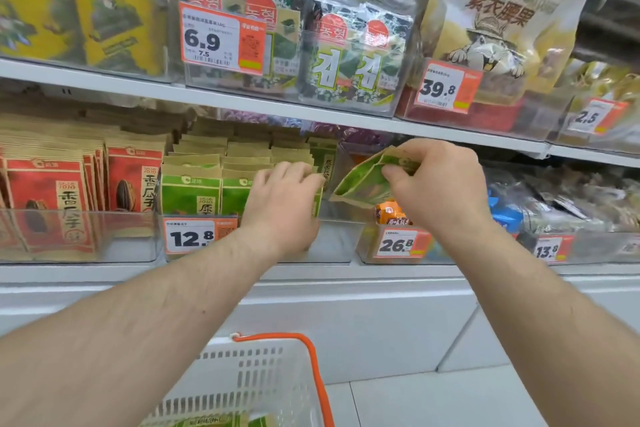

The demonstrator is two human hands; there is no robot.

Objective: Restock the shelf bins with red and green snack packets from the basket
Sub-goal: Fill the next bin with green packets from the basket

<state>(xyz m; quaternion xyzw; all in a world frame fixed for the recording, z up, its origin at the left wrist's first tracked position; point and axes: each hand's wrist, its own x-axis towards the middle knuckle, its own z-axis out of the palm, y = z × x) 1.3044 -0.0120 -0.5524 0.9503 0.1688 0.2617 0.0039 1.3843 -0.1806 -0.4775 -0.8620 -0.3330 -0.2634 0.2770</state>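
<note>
My right hand [429,180] pinches a green snack packet [363,184], tilted, just right of the clear bin of green packets [204,194]. My left hand [284,198] reaches into that bin, its curled fingers pressing against the upright green packets at the bin's right side. Left of it stands a clear bin of red packets [52,194]. Below hangs the white basket with an orange handle [270,378]; green packets [221,421] show at its bottom.
The shelf above carries bins of seaweed packs [349,55] and a large nut bag [495,28]. Right of my hands are bins with orange [391,211] and dark packets [561,198]. Orange price tags [192,236] line the bin fronts. A white cabinet front [346,315] lies below.
</note>
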